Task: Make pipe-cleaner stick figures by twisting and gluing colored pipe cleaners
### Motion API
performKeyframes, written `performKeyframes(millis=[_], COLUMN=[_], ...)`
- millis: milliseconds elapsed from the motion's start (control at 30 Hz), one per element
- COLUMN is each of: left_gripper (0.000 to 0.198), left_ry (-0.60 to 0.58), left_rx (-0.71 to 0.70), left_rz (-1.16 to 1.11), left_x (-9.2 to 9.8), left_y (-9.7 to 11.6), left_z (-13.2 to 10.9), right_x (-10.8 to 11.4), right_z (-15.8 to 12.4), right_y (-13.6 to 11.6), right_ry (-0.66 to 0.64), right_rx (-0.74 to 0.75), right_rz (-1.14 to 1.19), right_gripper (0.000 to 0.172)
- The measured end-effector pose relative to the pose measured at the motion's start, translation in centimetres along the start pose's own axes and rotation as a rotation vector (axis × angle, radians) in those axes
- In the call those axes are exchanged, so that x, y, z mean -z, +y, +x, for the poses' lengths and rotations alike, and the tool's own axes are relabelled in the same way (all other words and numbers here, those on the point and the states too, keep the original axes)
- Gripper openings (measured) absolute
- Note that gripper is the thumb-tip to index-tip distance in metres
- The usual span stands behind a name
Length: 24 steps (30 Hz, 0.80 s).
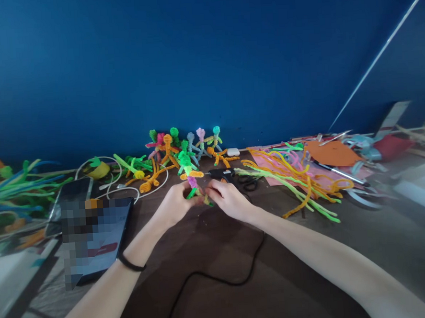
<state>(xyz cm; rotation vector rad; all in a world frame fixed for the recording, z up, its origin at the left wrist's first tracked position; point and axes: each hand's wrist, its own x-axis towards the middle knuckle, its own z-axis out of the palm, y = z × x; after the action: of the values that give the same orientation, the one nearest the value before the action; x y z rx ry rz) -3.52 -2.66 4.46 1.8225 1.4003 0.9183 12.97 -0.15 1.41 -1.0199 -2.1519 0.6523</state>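
Held figure (186, 161): green, orange, purple. Wall (206, 58) deep blue; table (210, 245) dark brown. Fuzzy stems (309, 185), right: orange, yellow, lime. Wristband (131, 264) black.

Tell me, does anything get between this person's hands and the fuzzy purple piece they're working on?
Nothing visible does. The left hand holds the fuzzy purple piece, and the right hand has its fingertips right beside it. The glue gun lies beyond the right hand, out of the way.

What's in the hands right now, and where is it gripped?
A fuzzy multicoloured figure, held near its lower end by the left hand and right hand.
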Motion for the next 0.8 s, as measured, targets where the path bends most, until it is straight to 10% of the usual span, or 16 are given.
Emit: performKeyframes(millis=[800], left_gripper=[0.019], left_ry=[0.131], left_rx=[0.122], left_rz=[-0.505], left_x=[-1.1], left_y=[0.2], left_z=[-0.2], right_x=[-1.6], right_z=[0.0], right_y=[-0.1], right_ry=[-0.175], right_rx=[-0.282], right_rz=[0.979], right_gripper=[0.033])
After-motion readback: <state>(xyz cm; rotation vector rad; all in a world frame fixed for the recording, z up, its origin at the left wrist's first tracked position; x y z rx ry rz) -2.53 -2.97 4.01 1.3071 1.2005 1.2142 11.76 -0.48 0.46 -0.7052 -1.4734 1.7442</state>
